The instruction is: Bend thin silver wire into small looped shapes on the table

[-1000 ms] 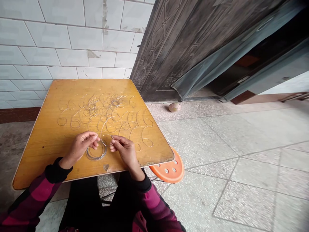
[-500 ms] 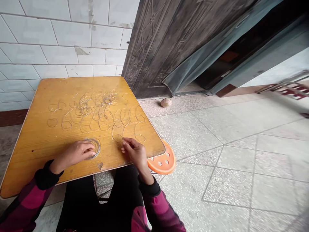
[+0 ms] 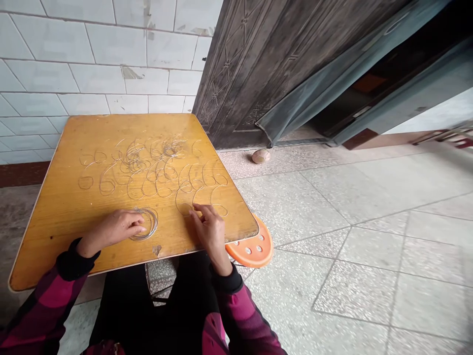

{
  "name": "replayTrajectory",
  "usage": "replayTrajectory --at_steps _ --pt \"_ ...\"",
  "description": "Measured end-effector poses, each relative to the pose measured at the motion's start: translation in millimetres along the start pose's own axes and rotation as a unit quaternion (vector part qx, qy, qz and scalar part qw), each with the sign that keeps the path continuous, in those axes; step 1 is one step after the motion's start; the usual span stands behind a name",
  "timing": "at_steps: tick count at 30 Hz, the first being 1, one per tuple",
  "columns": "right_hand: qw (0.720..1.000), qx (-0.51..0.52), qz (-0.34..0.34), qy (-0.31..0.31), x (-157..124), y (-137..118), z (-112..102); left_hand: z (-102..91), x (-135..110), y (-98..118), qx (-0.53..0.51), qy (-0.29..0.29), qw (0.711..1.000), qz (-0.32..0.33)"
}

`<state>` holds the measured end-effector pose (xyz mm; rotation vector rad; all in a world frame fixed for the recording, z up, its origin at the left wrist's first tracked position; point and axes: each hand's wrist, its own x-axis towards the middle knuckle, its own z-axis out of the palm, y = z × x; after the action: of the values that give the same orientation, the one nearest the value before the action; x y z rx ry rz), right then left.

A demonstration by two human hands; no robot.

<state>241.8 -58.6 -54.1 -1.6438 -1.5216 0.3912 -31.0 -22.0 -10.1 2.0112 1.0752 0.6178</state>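
Note:
On the near part of the wooden table, my left hand [image 3: 116, 228] lies over the left side of a coil of thin silvery wire [image 3: 154, 224], its fingers curled and closed on it. The fingers hide that side of the coil. To the right, my right hand [image 3: 210, 227] is at the lower edge of a curved loose wire [image 3: 176, 199]. Thumb and forefinger are slightly apart there, with no wire plainly gripped between them. Several more curled wires [image 3: 135, 162] lie loose and tangled across the middle of the tabletop.
The yellow-brown table [image 3: 111, 127] stands against a white tiled wall [image 3: 111, 44]. An orange stool [image 3: 254, 249] with holes sits under its right corner. A ball [image 3: 260, 156] rests on the floor near the dark carved door [image 3: 236, 84] and a grey-blue curtain [image 3: 295, 108].
The view has shifted slightly, so everything sits a little farther right. My right thumb and forefinger have parted at the wire. The left hand stays at the coil.

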Motion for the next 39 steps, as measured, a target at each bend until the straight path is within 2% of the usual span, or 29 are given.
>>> replayTrajectory --at_steps 2,4,7,9,11,16,19,21,23,26,28,31,34,39 --pt "0.998 -0.037 -0.056 0.021 -3.8 -4.7 1.6 -4.0 1.0 -0.6 0.059 -0.016 0.998 -0.003" --pt "0.993 -0.032 -0.110 -0.006 -9.3 -14.7 6.4 -7.8 2.4 -2.1 0.077 0.004 0.997 -0.012" --pt "0.968 -0.007 -0.225 -0.111 -18.1 -35.4 19.3 -11.6 3.7 -6.2 0.085 0.058 0.994 -0.020" --pt "0.934 -0.016 -0.308 -0.178 -22.1 -47.6 29.9 -12.9 4.0 -9.0 0.087 0.098 0.991 -0.022" --pt "0.904 -0.049 -0.366 -0.217 -23.7 -55.4 39.8 -13.9 4.1 -10.5 0.080 0.123 0.989 -0.023" --pt "0.862 -0.117 -0.431 -0.240 -21.0 -57.2 51.1 -15.8 4.1 -10.0 0.060 0.139 0.988 -0.018" --pt "0.859 -0.101 -0.442 -0.238 -18.6 -54.7 49.2 -15.5 3.7 -9.6 0.053 0.141 0.988 -0.018" --pt "0.877 -0.052 -0.421 -0.226 -17.6 -54.1 45.9 -15.3 3.3 -8.7 0.043 0.142 0.989 -0.019" --pt "0.905 0.026 -0.370 -0.210 -16.5 -54.6 41.6 -15.6 2.9 -6.8 0.023 0.143 0.989 -0.025" --pt "0.936 0.153 -0.252 -0.190 -13.9 -56.1 36.3 -16.4 2.4 -3.3 -0.031 0.136 0.990 -0.033" --pt "0.942 0.225 -0.169 -0.181 -11.3 -56.1 35.7 -15.8 2.4 -2.6 -0.076 0.115 0.990 -0.035" --pt "0.934 0.306 -0.058 -0.174 -7.0 -53.9 39.8 -11.1 2.9 -6.3 -0.114 0.065 0.990 -0.045" --pt "0.917 0.358 0.033 -0.175 -3.5 -51.0 45.4 -3.6 3.9 -13.9 -0.091 0.054 0.993 -0.057" --pt "0.877 0.441 0.104 -0.163 2.0 -49.0 48.5 3.8 4.2 -23.6 0.009 0.051 0.997 -0.052"
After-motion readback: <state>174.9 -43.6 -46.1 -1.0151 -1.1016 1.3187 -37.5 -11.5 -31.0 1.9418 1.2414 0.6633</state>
